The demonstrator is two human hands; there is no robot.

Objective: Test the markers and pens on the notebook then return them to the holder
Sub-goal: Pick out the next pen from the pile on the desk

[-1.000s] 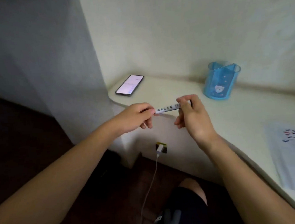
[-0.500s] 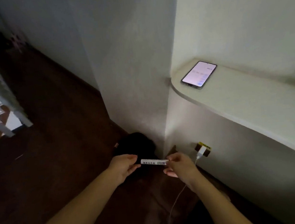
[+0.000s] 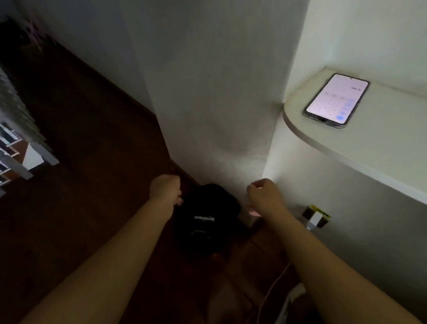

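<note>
Both arms reach low, off the counter edge, over a black round bin (image 3: 210, 200) on the dark wooden floor (image 3: 93, 171) at the wall corner.

Left hand (image 3: 165, 188): seen from the back, fingers curled under, above the bin's left rim. Cannot tell whether it holds anything.

Right hand (image 3: 265, 196): fingers curled too, above the right rim. A pinkish bit shows beneath it; fingertip or cap, cannot tell.

A short white stick with dark print (image 3: 204, 218) lies in the bin's mouth, between the hands and touching neither. It reads as a marker, probably binned as a dud. Too dim to be sure.

Holder and notebook are out of view. A lit smartphone (image 3: 336, 100) lies on the cream curved counter (image 3: 384, 143). A white charger plug (image 3: 315, 219) sits in the wall socket just right of the right forearm.

Doing it well:
- Confirm the barrel and cap have both landed inside, not on the rim.
- Empty both hands before lifting.
- Keep the right arm clear of the plug when rising.
- Turn back to the counter for the next pen.
</note>
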